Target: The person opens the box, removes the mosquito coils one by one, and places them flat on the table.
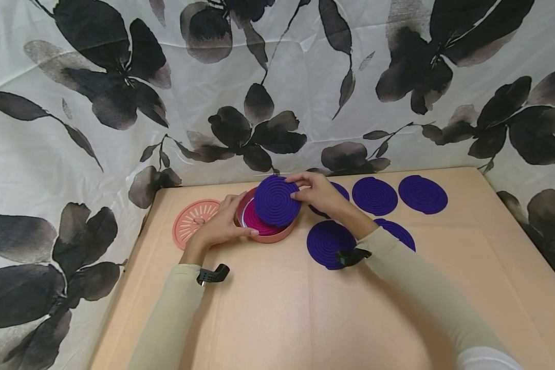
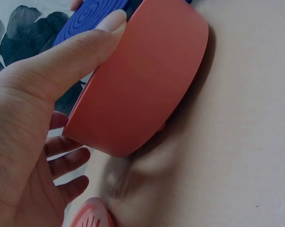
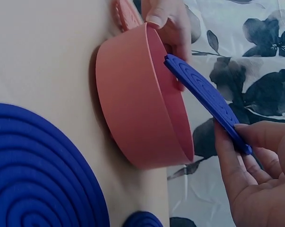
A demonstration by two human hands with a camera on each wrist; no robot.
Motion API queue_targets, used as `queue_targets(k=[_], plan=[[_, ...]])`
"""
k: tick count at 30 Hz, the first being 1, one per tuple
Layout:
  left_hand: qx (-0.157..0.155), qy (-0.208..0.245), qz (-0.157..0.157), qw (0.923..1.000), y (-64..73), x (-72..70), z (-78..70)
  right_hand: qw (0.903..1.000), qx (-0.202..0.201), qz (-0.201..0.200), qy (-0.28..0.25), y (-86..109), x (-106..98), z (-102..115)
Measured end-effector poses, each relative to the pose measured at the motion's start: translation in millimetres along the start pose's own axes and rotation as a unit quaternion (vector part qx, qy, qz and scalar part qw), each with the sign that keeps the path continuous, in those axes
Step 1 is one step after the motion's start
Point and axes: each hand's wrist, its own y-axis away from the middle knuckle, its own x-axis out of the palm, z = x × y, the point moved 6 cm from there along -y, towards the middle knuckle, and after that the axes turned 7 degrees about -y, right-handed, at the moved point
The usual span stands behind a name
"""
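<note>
My right hand (image 1: 321, 194) pinches a blue-purple round coaster (image 1: 277, 201) with spiral ridges by its right edge. In the right wrist view the coaster (image 3: 203, 94) is tilted, its far edge over the mouth of a pink round container (image 3: 128, 94). My left hand (image 1: 222, 221) holds that container at its left side, the thumb (image 2: 111, 28) at the rim and the fingers around the wall. Inside the container lies a magenta ridged disc (image 1: 254, 221), partly hidden under the raised coaster.
A pink slotted lid (image 1: 191, 221) lies on the wooden table (image 1: 268, 318) left of the container. Several more blue-purple coasters are spread to the right, among them one coaster (image 1: 374, 196) at the back and another (image 1: 329, 244) nearer the front. A floral cloth (image 1: 277, 61) hangs behind the table.
</note>
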Motion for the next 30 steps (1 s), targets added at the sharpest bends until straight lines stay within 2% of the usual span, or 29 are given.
queue_targets(k=[16,26,30], plan=[[0.008,-0.006,-0.007,0.9999,1.1,0.6,-1.8,0.9997,-0.013,-0.018,-0.005,29.3,-45,7],[-0.001,0.004,-0.004,1.0000,2.5,1.3,-0.8,0.9994,-0.006,-0.033,0.012,48.1,-72,6],[0.002,0.007,-0.007,0.9999,2.2,1.2,-1.0,0.9985,-0.001,-0.042,0.036,58.1,-85,6]])
